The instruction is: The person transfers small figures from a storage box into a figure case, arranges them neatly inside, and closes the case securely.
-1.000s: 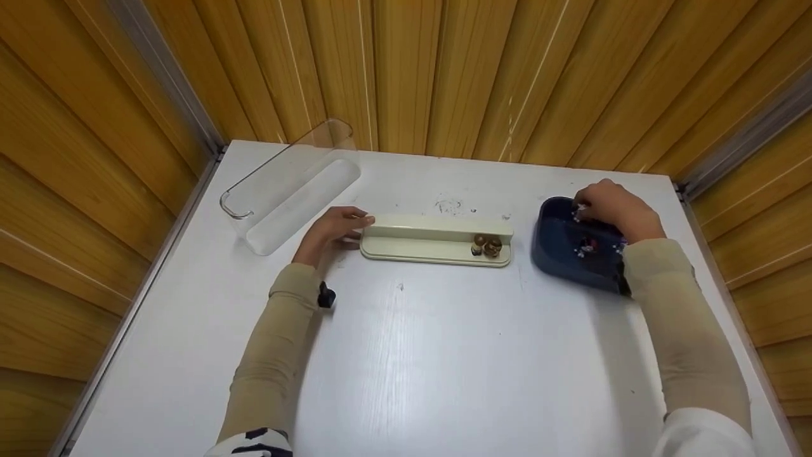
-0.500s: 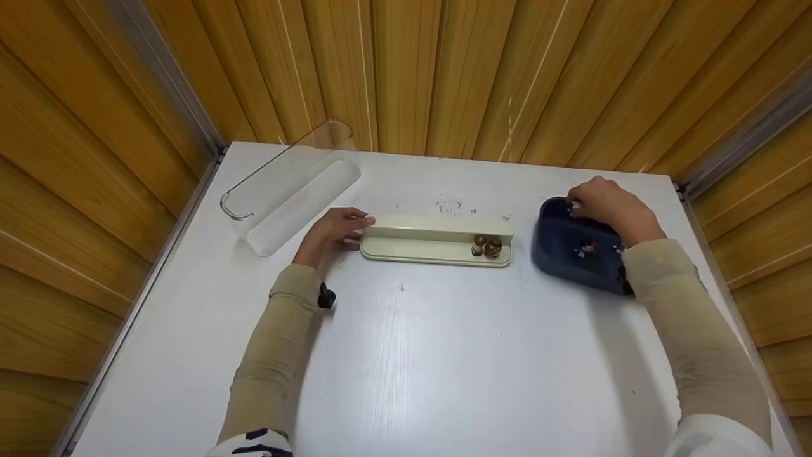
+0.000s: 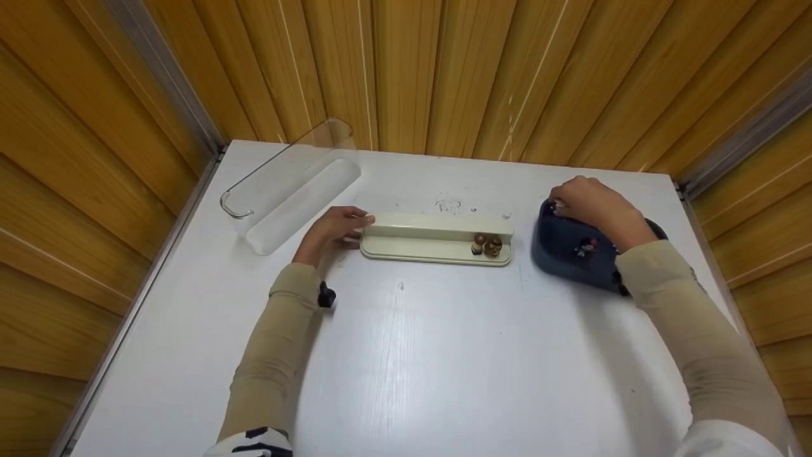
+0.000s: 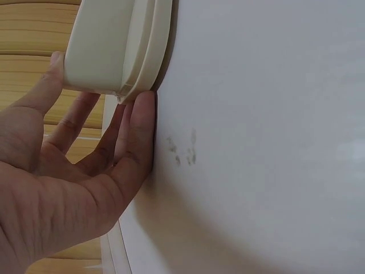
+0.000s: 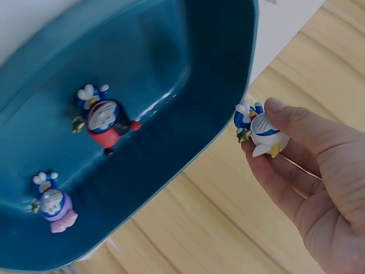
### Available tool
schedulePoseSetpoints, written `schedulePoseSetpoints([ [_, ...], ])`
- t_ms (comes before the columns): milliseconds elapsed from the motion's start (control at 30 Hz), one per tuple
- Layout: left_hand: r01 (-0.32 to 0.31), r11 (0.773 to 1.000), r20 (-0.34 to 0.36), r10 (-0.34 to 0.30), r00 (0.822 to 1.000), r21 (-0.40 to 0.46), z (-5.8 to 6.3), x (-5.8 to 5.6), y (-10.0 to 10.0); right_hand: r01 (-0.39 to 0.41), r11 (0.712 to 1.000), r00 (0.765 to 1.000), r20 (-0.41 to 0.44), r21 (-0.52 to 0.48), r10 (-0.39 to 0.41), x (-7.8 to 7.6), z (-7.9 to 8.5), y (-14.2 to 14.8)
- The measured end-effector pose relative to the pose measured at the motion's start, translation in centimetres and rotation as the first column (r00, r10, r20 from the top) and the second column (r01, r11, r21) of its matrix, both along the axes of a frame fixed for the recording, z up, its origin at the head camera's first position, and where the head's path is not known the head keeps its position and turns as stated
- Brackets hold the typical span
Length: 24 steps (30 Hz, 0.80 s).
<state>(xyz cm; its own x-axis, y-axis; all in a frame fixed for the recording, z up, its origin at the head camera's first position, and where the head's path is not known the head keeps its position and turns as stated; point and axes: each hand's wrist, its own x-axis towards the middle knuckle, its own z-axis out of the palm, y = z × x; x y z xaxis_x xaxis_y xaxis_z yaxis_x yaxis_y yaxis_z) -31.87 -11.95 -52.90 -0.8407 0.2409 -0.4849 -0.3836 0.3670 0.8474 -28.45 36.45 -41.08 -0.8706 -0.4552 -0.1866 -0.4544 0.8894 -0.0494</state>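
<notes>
In the head view a long cream display base [image 3: 438, 247] with a raised back step lies mid-table. My left hand [image 3: 334, 230] holds its left end; the left wrist view shows the thumb [image 4: 54, 71] at the back step and curved fingers [image 4: 142, 114] at the lower rim. My right hand [image 5: 328, 171] pinches a small white-and-blue cartoon figurine [image 5: 265, 131] between thumb and fingers, just outside the rim of a dark blue bin [image 5: 217, 123]. Inside the bin lie a red-and-black figurine [image 5: 108, 123] and a purple-and-pink figurine [image 5: 54, 202].
Two small brown-topped figures [image 3: 486, 245] stand at the right end of the base. A clear cover [image 3: 292, 184] lies open side up at the back left of the white table [image 3: 444, 355]. Wood-patterned walls [image 3: 406, 76] enclose the back and sides.
My right hand has moved left across the bin to its back left rim, carrying the white-and-blue figurine. The left hand and the base have stayed in place.
</notes>
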Motion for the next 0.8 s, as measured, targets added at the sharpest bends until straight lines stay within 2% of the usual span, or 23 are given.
schedulePoseSetpoints([
  [167,0.011,1.0,-0.002,-0.011,1.0,-0.019,-0.1,0.0,0.0,-0.032,0.999,0.999,0.0,0.003,0.032,0.3,0.2,-1.4],
  [400,0.003,1.0,0.014,-0.003,1.0,0.003,0.2,0.0,0.0,-0.067,0.998,0.997,0.023,-0.013,0.067,0.7,0.5,-3.1],
  [800,0.007,1.0,0.025,-0.007,1.0,-0.016,0.4,0.0,0.0,-0.071,0.996,0.996,0.055,-0.045,0.073,1.4,0.6,-4.5],
])
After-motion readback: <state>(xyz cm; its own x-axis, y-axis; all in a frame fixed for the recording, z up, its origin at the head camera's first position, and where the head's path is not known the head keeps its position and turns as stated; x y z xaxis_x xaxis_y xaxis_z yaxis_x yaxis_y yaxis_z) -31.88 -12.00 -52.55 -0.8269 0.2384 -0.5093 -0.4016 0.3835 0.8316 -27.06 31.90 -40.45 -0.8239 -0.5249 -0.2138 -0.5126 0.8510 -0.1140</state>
